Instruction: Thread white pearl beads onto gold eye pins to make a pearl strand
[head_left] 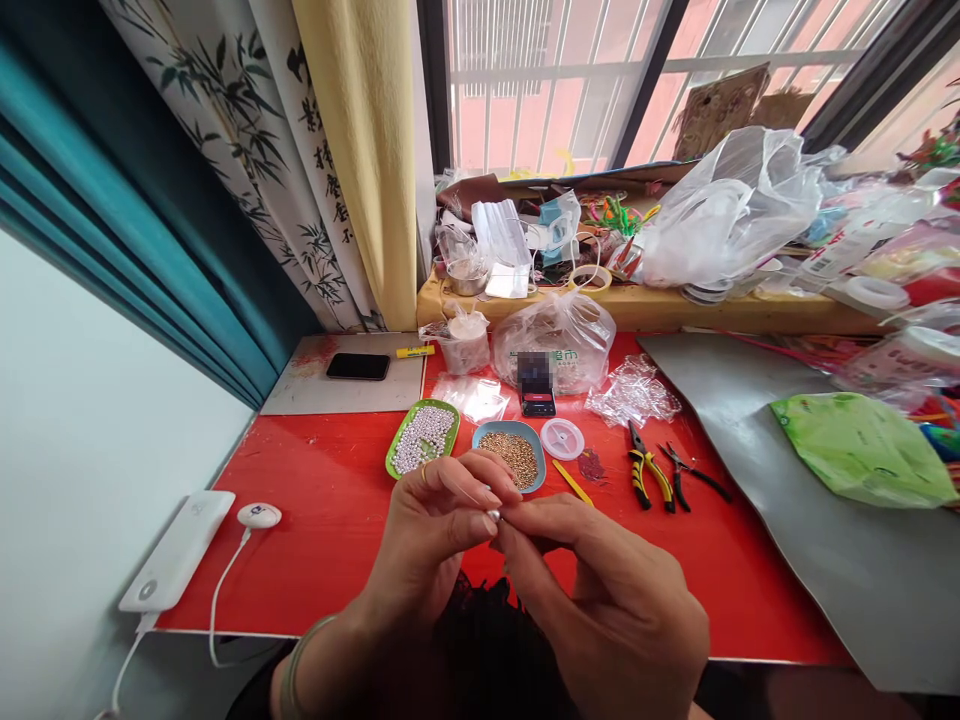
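Observation:
My left hand and my right hand meet at the fingertips above the table's front part. Between them is a small silver bead, pinched by the left thumb and fingers. The right thumb and forefinger are closed right beside the bead; whatever they grip is too small to make out. Just beyond the hands stand a green tray of silvery beads and a blue tray of gold beads. A clear round spool and a yellow tool like tweezers lie to their right.
Yellow-and-black pliers and black-handled pliers lie right on the red table. Behind are a phone, plastic bags and another phone. A white power bank with a cable sits at left.

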